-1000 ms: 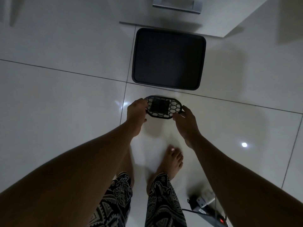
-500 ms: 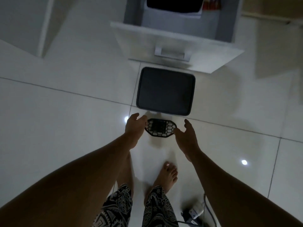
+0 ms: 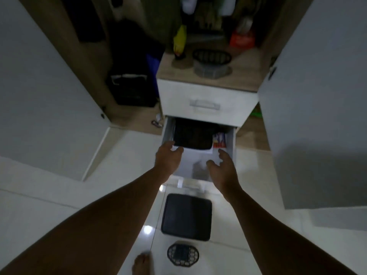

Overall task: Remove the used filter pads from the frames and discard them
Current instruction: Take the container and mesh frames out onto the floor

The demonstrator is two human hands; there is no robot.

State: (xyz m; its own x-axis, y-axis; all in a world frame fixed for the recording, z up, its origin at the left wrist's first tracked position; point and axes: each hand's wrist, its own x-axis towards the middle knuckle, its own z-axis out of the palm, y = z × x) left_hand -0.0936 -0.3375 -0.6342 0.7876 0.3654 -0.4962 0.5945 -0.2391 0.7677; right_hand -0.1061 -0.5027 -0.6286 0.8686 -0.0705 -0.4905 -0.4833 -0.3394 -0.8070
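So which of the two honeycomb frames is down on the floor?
The flat frame lying between the bare foot and the dark bin. The other frame sits up on the drawer unit, atop a grey container.

A white drawer (image 3: 168, 132) stands open beneath a wood-topped shelf (image 3: 245, 76).

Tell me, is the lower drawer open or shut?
Open. The lower drawer is pulled out beneath the shut upper drawer, so its inside shows.
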